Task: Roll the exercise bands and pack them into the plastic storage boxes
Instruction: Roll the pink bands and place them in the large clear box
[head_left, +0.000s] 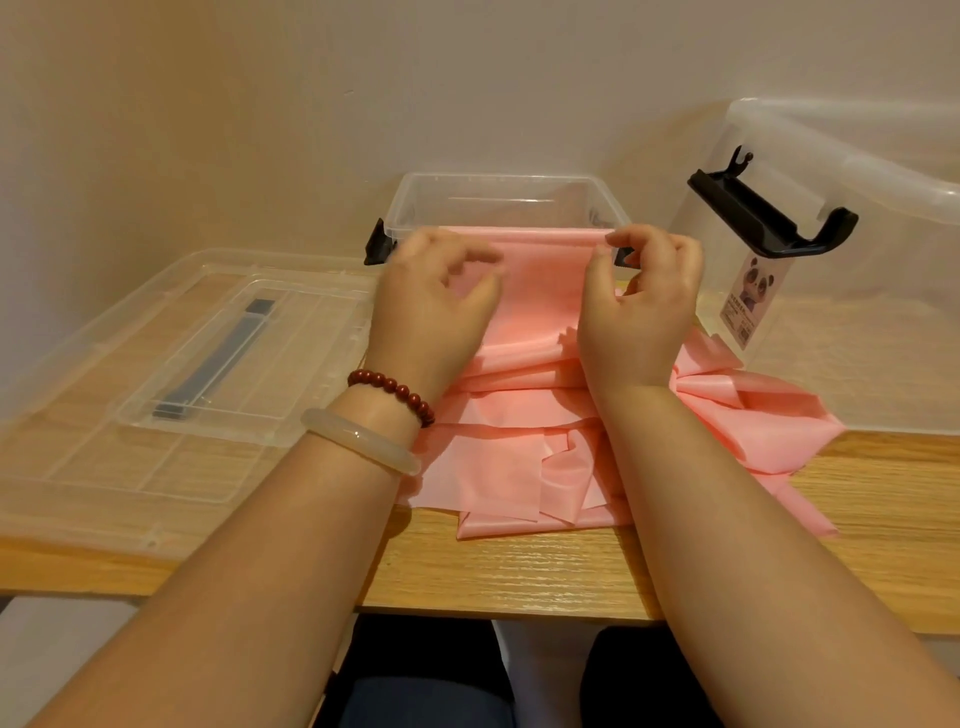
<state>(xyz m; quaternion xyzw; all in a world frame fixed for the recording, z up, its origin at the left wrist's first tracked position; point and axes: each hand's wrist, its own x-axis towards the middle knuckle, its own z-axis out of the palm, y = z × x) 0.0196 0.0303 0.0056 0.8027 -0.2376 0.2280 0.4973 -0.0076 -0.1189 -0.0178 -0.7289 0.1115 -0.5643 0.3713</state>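
At the frame's centre, the left hand (431, 312) and right hand (644, 306) are pinching the pink exercise band's (540, 280) far edge with curled fingers, seemingly starting its roll, the rest lying crumpled on the desk (519, 571) before the open storage box (498, 182).

Open-topped box (498, 181) upper centre, lid (156, 332) covering left side, big box (862, 312) crowding upper right — bare table (519, 577) lower centre.

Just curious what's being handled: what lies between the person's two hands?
Head view: the pink exercise band lies between the left hand and right hand, its far edge near the clear box.
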